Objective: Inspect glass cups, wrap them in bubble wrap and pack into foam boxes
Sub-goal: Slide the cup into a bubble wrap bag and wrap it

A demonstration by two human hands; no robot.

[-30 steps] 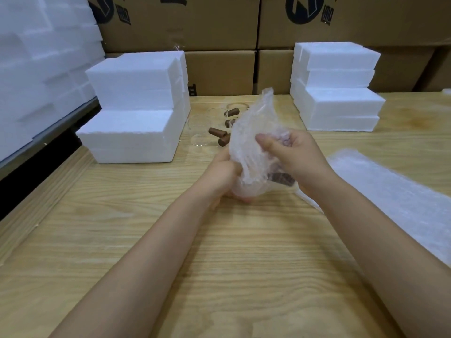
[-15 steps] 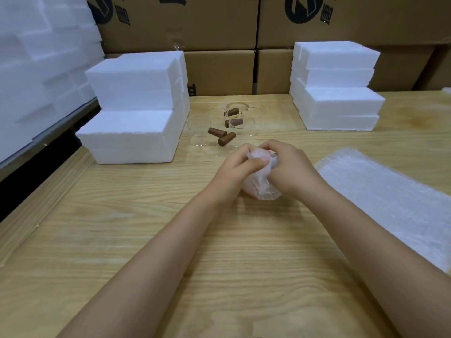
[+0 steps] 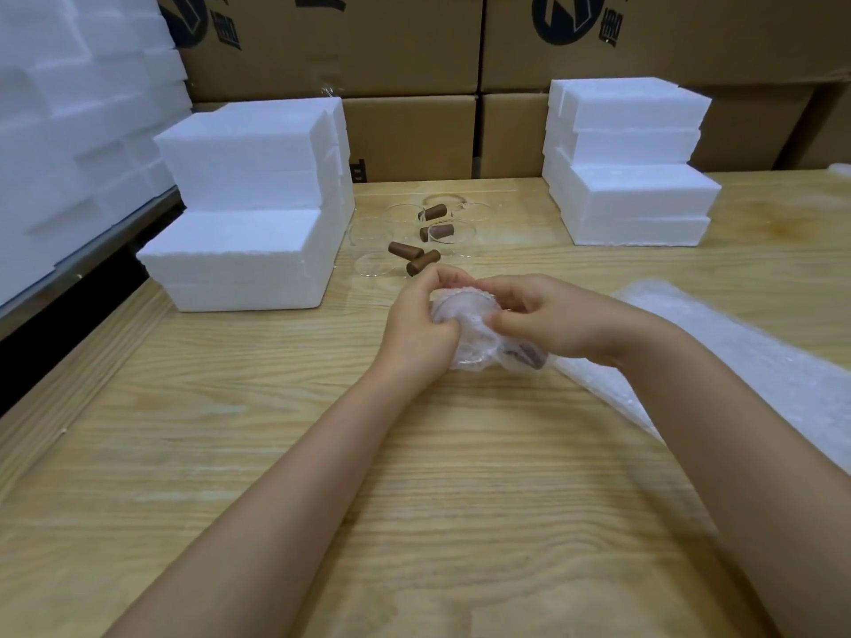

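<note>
We hold a glass cup wrapped in bubble wrap [image 3: 467, 329] just above the wooden table, its round rim showing through the film and a brown handle at its right end. Beyond it, clear glass cups with brown handles [image 3: 416, 241] cluster between two stacks of white foam boxes [image 3: 248, 209]. A bubble wrap sheet [image 3: 755, 356] lies flat at right.

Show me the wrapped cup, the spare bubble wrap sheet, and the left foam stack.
wrapped cup [image 3: 466, 311], head view, its bubble-wrapped rim
bubble wrap sheet [image 3: 755, 361], head view, middle
left foam stack [image 3: 244, 257], head view, bottom box's front
</note>
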